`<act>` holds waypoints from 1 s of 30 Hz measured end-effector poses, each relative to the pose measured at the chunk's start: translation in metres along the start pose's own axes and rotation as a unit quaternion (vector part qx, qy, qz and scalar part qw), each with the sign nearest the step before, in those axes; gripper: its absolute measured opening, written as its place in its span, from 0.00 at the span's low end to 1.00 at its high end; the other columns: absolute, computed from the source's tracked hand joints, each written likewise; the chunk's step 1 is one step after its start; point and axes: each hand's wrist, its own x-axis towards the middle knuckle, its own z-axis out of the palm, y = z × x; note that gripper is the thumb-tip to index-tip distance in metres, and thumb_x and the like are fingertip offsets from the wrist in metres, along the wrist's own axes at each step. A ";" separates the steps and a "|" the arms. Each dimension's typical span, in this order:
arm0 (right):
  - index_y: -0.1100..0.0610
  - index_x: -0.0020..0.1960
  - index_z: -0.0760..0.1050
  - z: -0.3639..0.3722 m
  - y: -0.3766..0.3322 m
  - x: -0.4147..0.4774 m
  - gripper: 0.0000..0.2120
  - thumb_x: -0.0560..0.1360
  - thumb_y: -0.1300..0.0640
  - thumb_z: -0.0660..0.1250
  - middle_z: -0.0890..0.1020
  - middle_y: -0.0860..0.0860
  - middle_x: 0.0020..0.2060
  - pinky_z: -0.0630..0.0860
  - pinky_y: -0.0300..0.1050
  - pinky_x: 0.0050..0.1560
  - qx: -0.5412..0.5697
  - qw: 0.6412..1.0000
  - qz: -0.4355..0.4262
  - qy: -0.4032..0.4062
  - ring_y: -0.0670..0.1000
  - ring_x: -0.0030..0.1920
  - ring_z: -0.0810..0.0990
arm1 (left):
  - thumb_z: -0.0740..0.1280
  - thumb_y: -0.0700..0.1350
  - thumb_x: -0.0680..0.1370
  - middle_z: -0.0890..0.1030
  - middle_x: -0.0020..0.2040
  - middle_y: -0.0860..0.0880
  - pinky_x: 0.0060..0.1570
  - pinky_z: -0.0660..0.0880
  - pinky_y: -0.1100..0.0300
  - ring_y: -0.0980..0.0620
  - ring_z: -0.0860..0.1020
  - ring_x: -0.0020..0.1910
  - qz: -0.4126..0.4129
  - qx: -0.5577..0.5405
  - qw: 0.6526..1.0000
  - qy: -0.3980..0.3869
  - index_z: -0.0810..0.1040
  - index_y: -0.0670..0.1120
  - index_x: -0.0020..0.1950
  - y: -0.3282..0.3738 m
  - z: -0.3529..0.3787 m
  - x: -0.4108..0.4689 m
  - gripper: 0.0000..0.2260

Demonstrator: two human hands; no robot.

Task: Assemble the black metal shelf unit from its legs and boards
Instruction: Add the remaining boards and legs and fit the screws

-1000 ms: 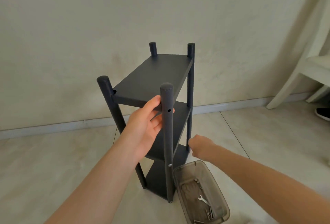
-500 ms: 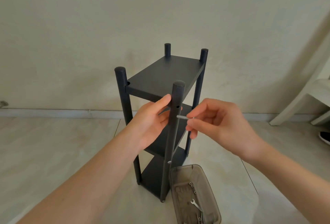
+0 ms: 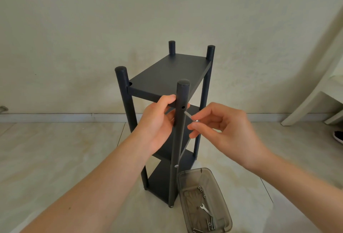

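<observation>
The black metal shelf unit (image 3: 167, 76) stands upright on the floor with three boards between its round legs. My left hand (image 3: 157, 121) grips the near edge of the top board beside the near right leg (image 3: 181, 121). That leg has an open screw hole (image 3: 183, 107) just below the top board. My right hand (image 3: 220, 123) pinches a silver screw (image 3: 190, 116) by its head, its tip pointing up-left, just short of the hole. A fitted screw head (image 3: 176, 166) shows lower on the same leg.
A smoky transparent plastic box (image 3: 220, 192) sits on the tiled floor right of the shelf's foot, holding several screws, nuts and a small wrench (image 3: 205, 208). A white chair (image 3: 315, 91) stands at the right wall, with a dark shoe (image 3: 337, 136) beside it.
My right hand came up from the box with a screw and brought its tip close to the hole in the near right leg. My left hand kept its hold on the top board.
</observation>
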 end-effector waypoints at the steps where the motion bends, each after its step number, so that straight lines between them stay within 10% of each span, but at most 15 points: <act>1: 0.51 0.45 0.79 0.001 0.000 0.001 0.06 0.75 0.60 0.72 0.86 0.46 0.35 0.79 0.38 0.50 0.001 1.000 0.002 0.007 0.46 0.40 0.86 | 0.61 0.49 0.83 0.86 0.43 0.50 0.59 0.77 0.50 0.50 0.84 0.53 0.003 0.011 1.000 0.007 0.84 0.48 0.48 0.000 0.001 0.000 0.12; 16: 0.51 0.45 0.79 0.014 -0.006 0.002 0.05 0.74 0.59 0.73 0.85 0.43 0.35 0.80 0.36 0.51 -0.025 0.999 -0.020 0.030 0.43 0.38 0.85 | 0.63 0.51 0.83 0.87 0.46 0.49 0.47 0.79 0.60 0.53 0.86 0.48 0.007 0.023 0.999 0.021 0.82 0.46 0.53 -0.003 0.006 -0.002 0.12; 30: 0.51 0.45 0.78 0.013 -0.004 0.004 0.06 0.74 0.60 0.72 0.85 0.44 0.35 0.80 0.37 0.50 -0.036 0.998 -0.017 0.041 0.45 0.37 0.85 | 0.62 0.52 0.83 0.87 0.46 0.49 0.50 0.78 0.58 0.53 0.85 0.49 0.009 0.025 0.999 0.027 0.88 0.55 0.38 0.002 0.008 -0.009 0.19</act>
